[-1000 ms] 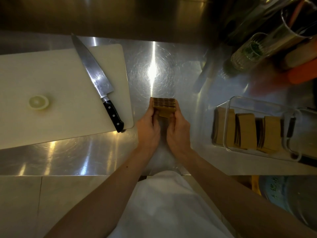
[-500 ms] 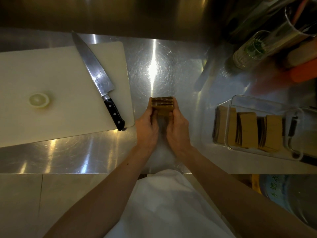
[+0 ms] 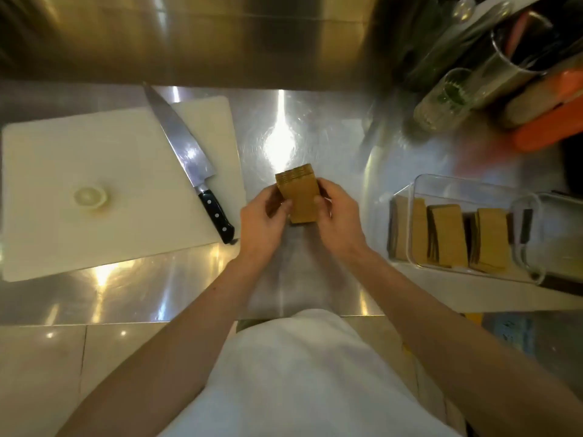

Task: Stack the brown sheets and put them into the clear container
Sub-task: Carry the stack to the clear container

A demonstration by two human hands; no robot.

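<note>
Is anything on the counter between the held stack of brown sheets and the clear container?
Nothing visible. Both hands hold the stack of brown sheets; only bare steel counter lies between it and the open clear container to the right.

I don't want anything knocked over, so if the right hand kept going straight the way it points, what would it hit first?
The right hand points away from the body, toward the back wall. Past the stack it holds, only bare steel counter lies ahead, so probably the wall; depth is hard to judge.
</note>
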